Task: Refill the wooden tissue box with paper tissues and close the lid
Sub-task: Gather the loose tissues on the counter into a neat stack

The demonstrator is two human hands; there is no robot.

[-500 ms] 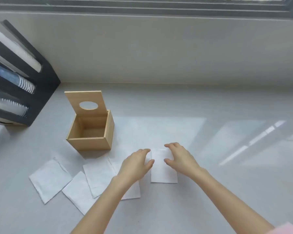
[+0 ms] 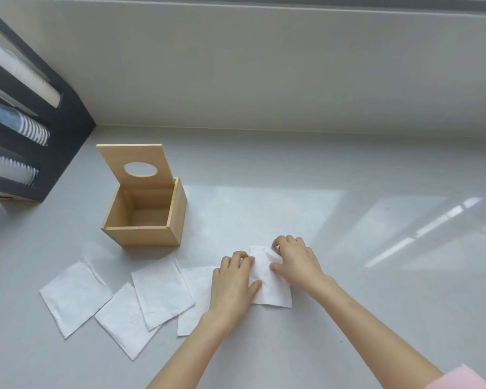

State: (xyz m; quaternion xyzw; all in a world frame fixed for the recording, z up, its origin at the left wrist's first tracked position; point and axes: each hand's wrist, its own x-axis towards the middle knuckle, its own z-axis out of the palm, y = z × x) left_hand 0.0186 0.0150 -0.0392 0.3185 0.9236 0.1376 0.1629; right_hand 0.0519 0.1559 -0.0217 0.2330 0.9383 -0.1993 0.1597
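Note:
The wooden tissue box (image 2: 149, 234) stands on the grey counter, empty inside, its lid (image 2: 136, 165) with an oval hole tilted up at the back. Several white paper tissues lie flat in front of it. The rightmost tissue (image 2: 272, 287) is between my hands: my left hand (image 2: 232, 284) presses its left edge, fingers curled onto it, and my right hand (image 2: 296, 262) pinches its far right corner, which is slightly raised and creased. Another tissue (image 2: 195, 293) lies partly under my left hand and wrist.
A black file rack (image 2: 54, 130) with notebooks stands at the far left against the wall. More tissues (image 2: 72, 294) (image 2: 160, 290) (image 2: 124, 322) overlap left of my hands. A pale wall runs along the back of the counter.
Both hands have closed in on the rightmost tissue; its far corner is now lifted and crumpled under my right fingers. The box and other tissues have not moved.

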